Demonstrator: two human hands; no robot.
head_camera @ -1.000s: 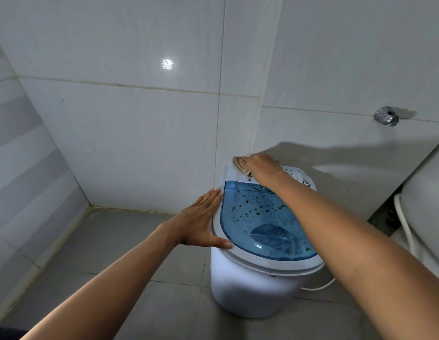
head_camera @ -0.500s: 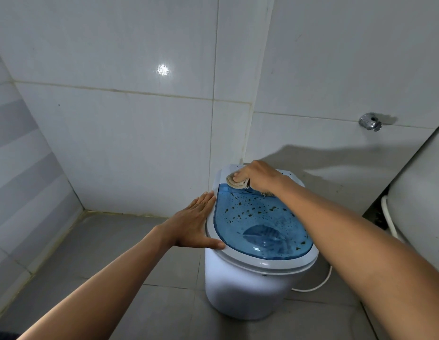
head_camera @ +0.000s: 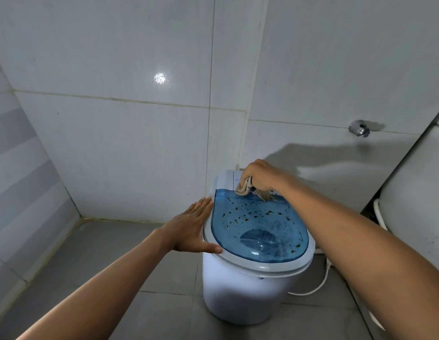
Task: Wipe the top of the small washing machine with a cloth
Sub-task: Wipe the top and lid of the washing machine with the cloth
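Note:
A small white washing machine [head_camera: 240, 295] stands on the grey floor in a tiled corner. Its clear blue lid [head_camera: 257, 231] is speckled with dark spots. My right hand [head_camera: 260, 177] grips a bunched beige cloth [head_camera: 245, 188] at the far edge of the lid, over the white control panel. A frayed end of the cloth hangs onto the blue lid. My left hand [head_camera: 191, 229] lies flat against the machine's left rim, fingers spread, thumb on the rim.
White tiled walls meet just behind the machine. A chrome tap [head_camera: 359, 128] sticks out of the right wall. A large white appliance [head_camera: 417, 192] stands at the right, with a white hose [head_camera: 316, 285] curving over the floor beside the machine.
My right hand has bunched the cloth and drawn it from the back left of the panel toward the lid's far edge. My left hand has stayed on the rim.

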